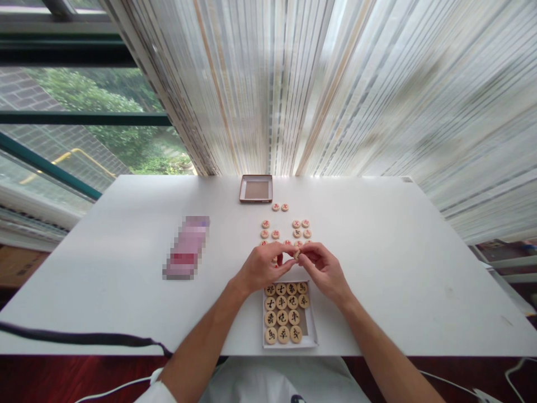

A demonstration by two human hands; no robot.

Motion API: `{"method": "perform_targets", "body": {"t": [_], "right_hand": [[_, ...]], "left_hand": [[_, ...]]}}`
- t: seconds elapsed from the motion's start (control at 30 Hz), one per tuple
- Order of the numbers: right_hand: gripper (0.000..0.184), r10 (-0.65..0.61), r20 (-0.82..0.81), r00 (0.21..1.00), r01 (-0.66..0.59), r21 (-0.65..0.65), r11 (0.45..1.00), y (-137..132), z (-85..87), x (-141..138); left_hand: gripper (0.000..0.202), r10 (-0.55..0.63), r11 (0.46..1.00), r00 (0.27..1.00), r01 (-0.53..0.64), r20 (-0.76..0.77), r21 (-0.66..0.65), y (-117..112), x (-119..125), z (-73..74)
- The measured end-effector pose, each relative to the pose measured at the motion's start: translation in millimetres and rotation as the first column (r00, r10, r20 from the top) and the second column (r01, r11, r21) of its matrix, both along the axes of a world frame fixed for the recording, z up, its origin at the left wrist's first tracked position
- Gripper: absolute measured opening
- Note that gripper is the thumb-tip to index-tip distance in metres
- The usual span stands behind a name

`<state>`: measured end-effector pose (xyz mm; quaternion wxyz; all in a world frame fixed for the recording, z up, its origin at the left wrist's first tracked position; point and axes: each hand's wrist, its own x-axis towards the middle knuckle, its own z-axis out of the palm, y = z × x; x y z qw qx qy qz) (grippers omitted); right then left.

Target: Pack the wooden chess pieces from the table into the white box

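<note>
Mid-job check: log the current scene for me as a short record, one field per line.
Left hand: left hand, fingertips on a round piece
Right hand: right hand, fingertips on the same piece
Near box: white box, fourteen dark-marked pieces showing, gap at its lower right
Loose pieces: mostly red-marked pieces beyond the hands, some partly hidden; one dark-marked
Far edge: shallow tray
Left side: pink item, too pixelated to identify
Surface: white table

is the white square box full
Not full: round wooden black-lettered pieces sit in the white square box, but its near right corner is bare.
</note>
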<state>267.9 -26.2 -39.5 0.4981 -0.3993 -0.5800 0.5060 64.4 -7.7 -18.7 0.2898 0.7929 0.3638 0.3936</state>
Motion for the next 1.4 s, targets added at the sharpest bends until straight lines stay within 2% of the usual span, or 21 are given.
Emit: {"method": "perform_targets", "body": {"t": [0.17,0.37,0.57,1.03,1.23,1.4], "right_hand": [[0.016,-0.004,0.004,1.000,0.004,0.025,1.000,-0.7,1.9,-0.9],[0.015,0.000,-0.024,1.000,0.001,0.052,0.999,0.8,1.1,-2.4],[0.025,0.041,-0.003,0.999,-0.041,0.061,0.997,1.5,2.6,-1.8],[0.030,0.038,0.035,0.999,-0.038,0.008,0.999,0.2,0.0,-0.6],[0.023,0.039,0.006,0.999,-0.040,0.062,0.997,1.3,-0.1,-1.3],[0.018,0.012,0.062,0.998,-0.020,0.136,0.990,1.5,3.7,-0.8]], "left_hand": [[0.026,0.012,0.999,1.000,-0.012,-0.022,0.031,0.8,-0.1,1.6],[0.018,0.051,0.997,0.998,-0.049,-0.023,0.064,2.3,-0.8,0.7],[0.022,0.053,0.997,0.998,-0.050,-0.043,0.055,3.3,-2.3,1.1],[0.023,0.046,0.997,0.999,-0.045,-0.014,0.061,3.7,-2.2,2.1],[0.020,0.037,0.998,0.999,-0.035,-0.026,0.055,3.5,-2.9,2.6],[0.017,0.035,0.997,0.999,-0.033,-0.031,0.072,3.5,-2.3,1.5]]}}
